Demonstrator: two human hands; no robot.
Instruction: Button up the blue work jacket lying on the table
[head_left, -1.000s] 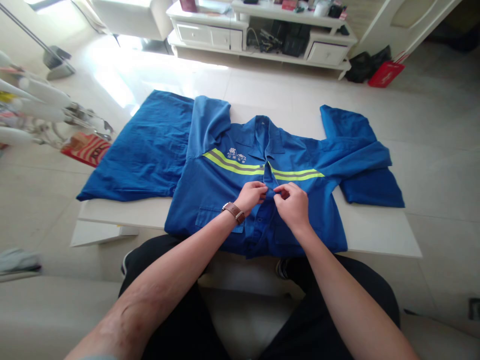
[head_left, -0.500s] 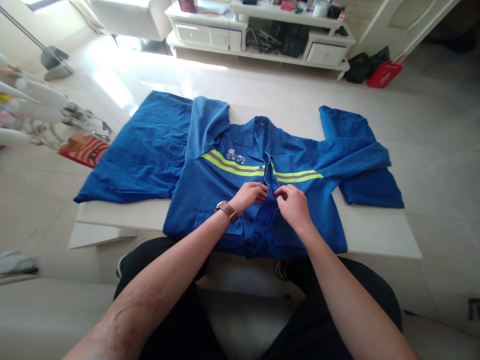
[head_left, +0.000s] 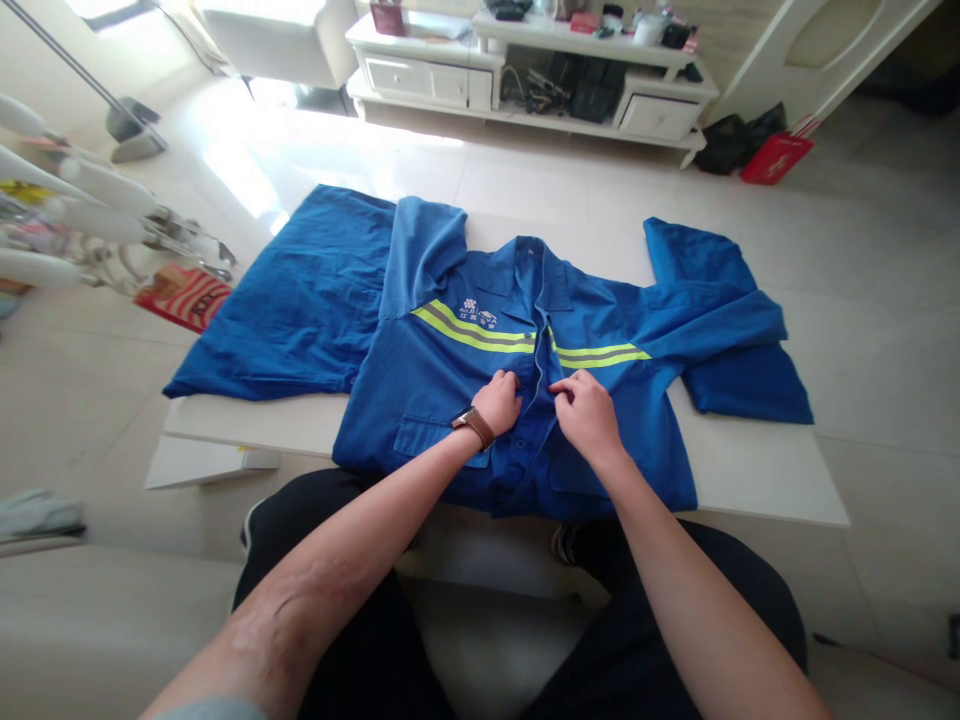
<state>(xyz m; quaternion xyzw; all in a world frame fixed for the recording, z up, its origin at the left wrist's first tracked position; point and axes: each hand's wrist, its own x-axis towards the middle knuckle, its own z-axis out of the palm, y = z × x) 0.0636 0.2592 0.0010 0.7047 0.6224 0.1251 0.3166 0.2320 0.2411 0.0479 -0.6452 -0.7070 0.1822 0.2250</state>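
A blue work jacket (head_left: 427,375) lies front up on a white table (head_left: 795,490), with a yellow-and-grey reflective stripe (head_left: 480,338) across its chest and its collar away from me. Its front is partly open along the button edge. My left hand (head_left: 498,402), with a brown-strapped watch (head_left: 474,427) on the wrist, has its fingers curled against the jacket beside the opening; the fingertips are partly hidden. On the other side of the opening, my right hand (head_left: 586,408) pinches the front edge between thumb and forefinger.
More blue cloth (head_left: 300,300) spreads out at the left, and another blue piece (head_left: 742,380) lies beneath the sleeve at the right. Across the floor stand a white cabinet (head_left: 427,85) and a red bag (head_left: 776,158). A red striped packet (head_left: 184,295) is at the left.
My left hand has drawn slightly back from the jacket's opening, its fingers now curled more tightly. My right hand stays at the front edge. The view has shifted a little.
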